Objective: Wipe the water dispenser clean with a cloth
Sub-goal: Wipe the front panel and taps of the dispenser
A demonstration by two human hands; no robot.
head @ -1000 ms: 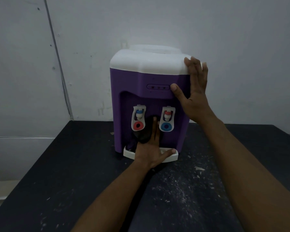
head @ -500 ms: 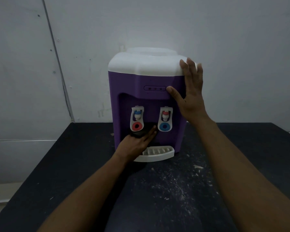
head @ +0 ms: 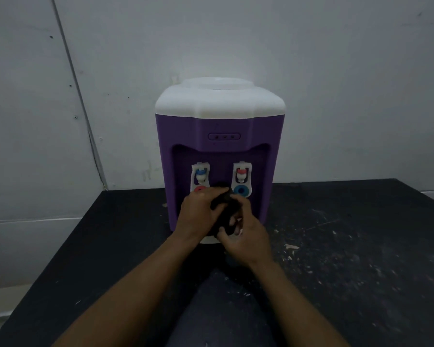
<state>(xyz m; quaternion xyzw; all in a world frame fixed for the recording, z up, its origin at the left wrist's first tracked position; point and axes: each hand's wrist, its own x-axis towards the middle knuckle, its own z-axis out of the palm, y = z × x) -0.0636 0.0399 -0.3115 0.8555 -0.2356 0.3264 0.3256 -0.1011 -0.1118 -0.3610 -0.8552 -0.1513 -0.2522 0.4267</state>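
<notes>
1. The left hand (head: 198, 216) curls its fingers around the dark cloth (head: 226, 209).
2. The cloth sits bunched between both hands, just in front of the water dispenser (head: 218, 126), which stands upright on the black table (head: 361, 246).
3. The right hand (head: 248, 239) pinches the cloth's lower part.
4. Nothing is being wiped at this moment. The person is likely refolding the cloth, and how much is left to clean cannot be told.

Setting: bare, dimly lit indoor room, of a utility or back-room sort; the exact kind cannot be told. Grey-white panelled wall (head: 336, 71) is running behind, showing a slanting seam (head: 70, 71) and small holes. Black tabletop (head: 373, 284) is carrying white flecks (head: 291, 246). Purple-and-white countertop water dispenser (head: 218, 126) is standing near the wall.
</notes>
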